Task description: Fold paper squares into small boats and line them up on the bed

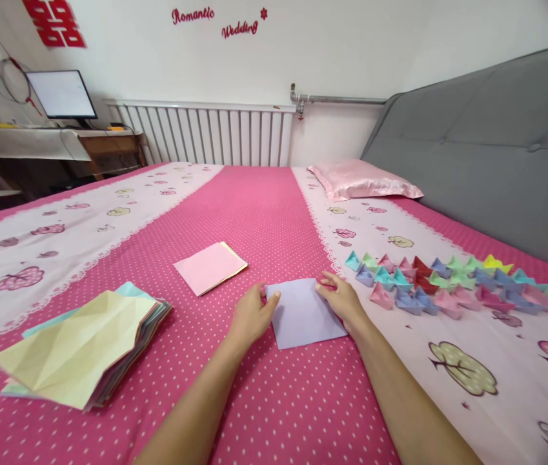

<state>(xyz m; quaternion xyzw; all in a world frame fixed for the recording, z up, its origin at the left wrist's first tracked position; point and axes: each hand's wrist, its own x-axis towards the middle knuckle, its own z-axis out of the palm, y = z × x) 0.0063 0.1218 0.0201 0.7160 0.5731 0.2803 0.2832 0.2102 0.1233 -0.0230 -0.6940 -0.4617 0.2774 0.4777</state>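
Observation:
A lavender square sheet of paper [306, 316] lies in front of me on the pink dotted bedspread. At its upper left corner my left hand [253, 313] pinches the edge, thumb on top. My right hand [341, 298] grips the upper right edge between thumb and fingers. The sheet looks flat, with no crease that I can make out. Beyond my left hand sits a small stack of square paper [212, 266], pink on top. Farther left is a thicker pile of creased sheets [77, 345], pale yellow uppermost.
Several rows of small folded paper boats [452, 284] in many colours stand on the right of the bed. A pink pillow [363, 179] lies near the grey headboard [487, 135]. A white radiator [210, 134] and a desk with a monitor [62, 95] are behind the bed.

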